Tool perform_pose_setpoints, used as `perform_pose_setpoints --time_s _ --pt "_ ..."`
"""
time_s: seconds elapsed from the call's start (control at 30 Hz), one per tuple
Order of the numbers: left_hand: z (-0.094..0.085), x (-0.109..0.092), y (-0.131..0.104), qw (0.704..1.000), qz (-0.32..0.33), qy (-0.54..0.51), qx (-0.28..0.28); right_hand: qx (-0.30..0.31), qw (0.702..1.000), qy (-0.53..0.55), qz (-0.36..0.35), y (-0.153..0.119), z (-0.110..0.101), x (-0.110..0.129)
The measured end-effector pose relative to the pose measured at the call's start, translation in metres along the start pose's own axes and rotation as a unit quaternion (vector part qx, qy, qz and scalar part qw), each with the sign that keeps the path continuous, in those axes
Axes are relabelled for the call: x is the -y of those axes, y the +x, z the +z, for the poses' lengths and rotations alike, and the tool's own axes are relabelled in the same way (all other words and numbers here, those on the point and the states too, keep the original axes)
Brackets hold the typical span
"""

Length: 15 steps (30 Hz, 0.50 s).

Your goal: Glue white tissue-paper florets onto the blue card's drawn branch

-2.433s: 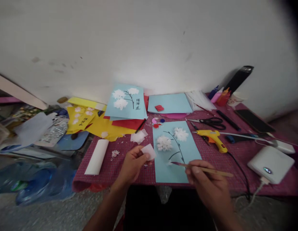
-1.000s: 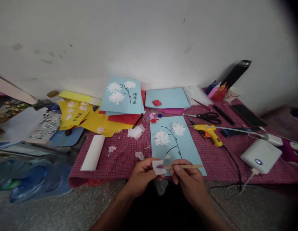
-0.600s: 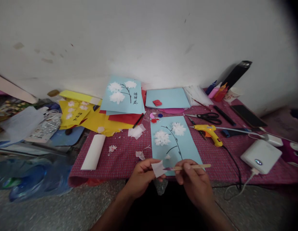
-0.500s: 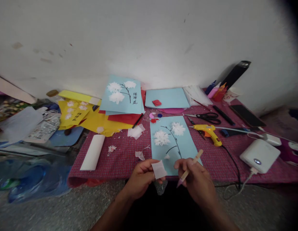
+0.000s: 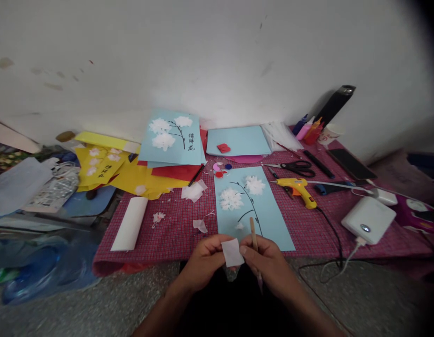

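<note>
A small square of thin white paper [image 5: 233,252] is pinched in my left hand [image 5: 208,257] at the table's front edge. My right hand [image 5: 264,260] holds a pale wooden stick [image 5: 254,234] upright, its thumb and fingertip at the paper's right edge. Just beyond both hands lies a light blue sheet [image 5: 276,229] with a drawn dark branch, two white paper blossoms [image 5: 231,199] and a small white tuft [image 5: 240,226] near the branch's lower end.
Left are a white paper roll [image 5: 130,223], paper scraps [image 5: 200,225] and yellow sheets [image 5: 143,179]. A finished blue card [image 5: 150,152] leans at the back. On the right lie scissors [image 5: 297,167], a yellow glue gun [image 5: 297,187] and a white power box [image 5: 369,220].
My right hand has moved left to the paper, and the stick has turned more upright. The camera view has shifted slightly to the right.
</note>
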<state>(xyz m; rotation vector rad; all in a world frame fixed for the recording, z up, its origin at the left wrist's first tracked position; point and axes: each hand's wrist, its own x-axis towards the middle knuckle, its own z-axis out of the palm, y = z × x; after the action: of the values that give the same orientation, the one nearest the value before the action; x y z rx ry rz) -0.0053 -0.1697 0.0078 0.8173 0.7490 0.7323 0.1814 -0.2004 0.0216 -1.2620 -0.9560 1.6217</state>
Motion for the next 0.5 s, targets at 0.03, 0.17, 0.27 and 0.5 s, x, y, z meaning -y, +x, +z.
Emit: perform_pose_setpoints --time_s 0.03,0.17,0.27,0.5 --pt "0.001 -0.001 0.000 1.000 -0.002 0.002 -0.001 -0.002 1.000 0.004 0.005 0.000 0.000 -0.001" --pt "0.002 -0.004 -0.001 1.000 -0.003 0.011 0.002 -0.007 1.000 -0.005 0.000 0.002 0.001 -0.001" --pt "0.003 -0.004 -0.002 1.000 -0.006 0.016 0.006 -0.020 0.999 -0.033 -0.019 0.004 0.004 0.002" --pt "0.003 -0.001 0.001 1.000 -0.010 -0.022 -0.004 -0.084 0.996 0.001 -0.027 0.000 -0.007 0.007"
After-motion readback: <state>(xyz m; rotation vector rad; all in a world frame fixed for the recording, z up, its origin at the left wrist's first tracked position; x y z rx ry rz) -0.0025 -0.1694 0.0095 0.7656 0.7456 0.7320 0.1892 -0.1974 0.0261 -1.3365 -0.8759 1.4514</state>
